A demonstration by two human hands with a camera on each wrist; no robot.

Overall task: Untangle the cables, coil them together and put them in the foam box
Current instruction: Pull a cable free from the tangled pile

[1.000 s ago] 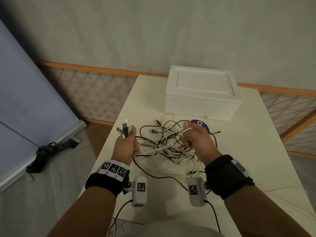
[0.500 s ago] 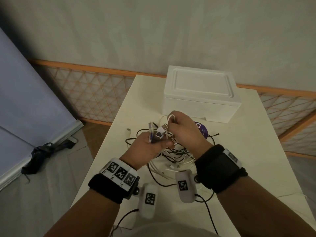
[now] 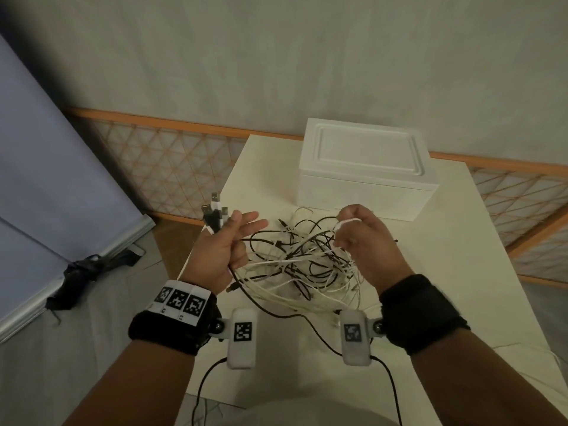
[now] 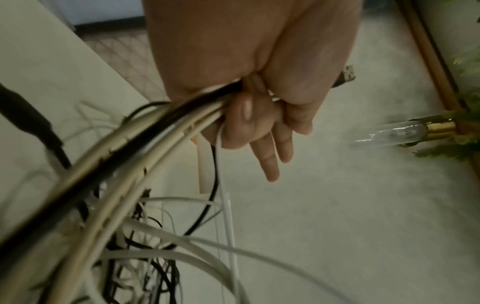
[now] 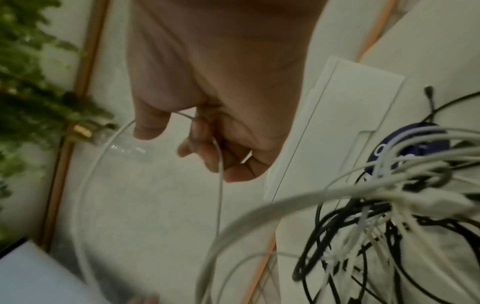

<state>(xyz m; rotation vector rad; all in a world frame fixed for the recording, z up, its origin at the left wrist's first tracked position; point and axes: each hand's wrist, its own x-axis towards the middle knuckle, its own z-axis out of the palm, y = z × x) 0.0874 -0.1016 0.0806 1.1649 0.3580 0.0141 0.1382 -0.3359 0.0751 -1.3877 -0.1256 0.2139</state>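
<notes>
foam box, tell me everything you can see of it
The white rectangular foam box looks like expanded polystyrene, matte, with rounded corners. Its lid is on, slightly overhanging the base, and has a stepped panel moulded into its top. It sits flat and upright at the far end of the cream table, beyond the tangle of black and white cables. Neither hand touches it. Whether any cable touches its front wall is unclear.

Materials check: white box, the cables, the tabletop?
Foam box: looks like matte white expanded foam; soft moulded lid recess, thick walls.
Cables: flexible black and white sheathing, likely plastic or rubber, with shiny metal USB plugs.
Table: smooth matte cream surface, maybe laminate or painted board; cannot tell which.
</notes>
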